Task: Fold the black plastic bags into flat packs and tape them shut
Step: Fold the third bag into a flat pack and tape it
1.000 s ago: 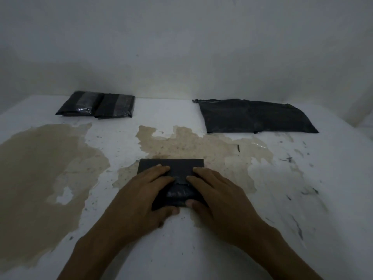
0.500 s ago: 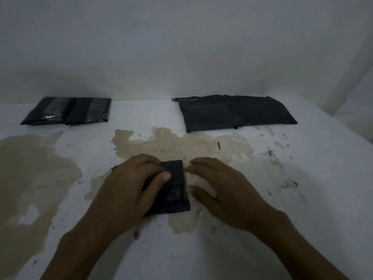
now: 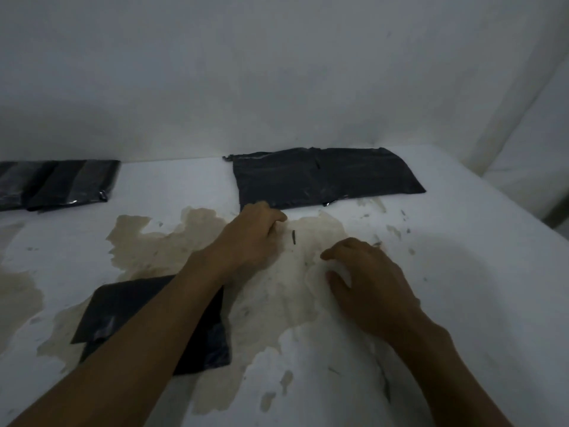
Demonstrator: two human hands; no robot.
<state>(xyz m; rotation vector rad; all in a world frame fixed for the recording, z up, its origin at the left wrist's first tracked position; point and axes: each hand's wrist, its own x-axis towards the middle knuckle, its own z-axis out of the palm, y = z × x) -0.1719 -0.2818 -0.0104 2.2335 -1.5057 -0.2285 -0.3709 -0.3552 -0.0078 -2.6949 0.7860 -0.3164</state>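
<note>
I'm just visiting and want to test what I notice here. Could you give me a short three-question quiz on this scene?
1. True or false: the left hand holds the folded bag.
2. Where do the taped packs lie: A far left, B far right, C table's near edge?
3. Which hand is nearer the unfolded bags?

Key: 1 false, the bag lies under the forearm; 2 A; 3 left; the right hand is further back.

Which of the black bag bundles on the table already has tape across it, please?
The taped packs at the far left: pale glossy tape bands cross them. The long flat bag stack at the back and the folded pack under the left forearm show none.
</note>
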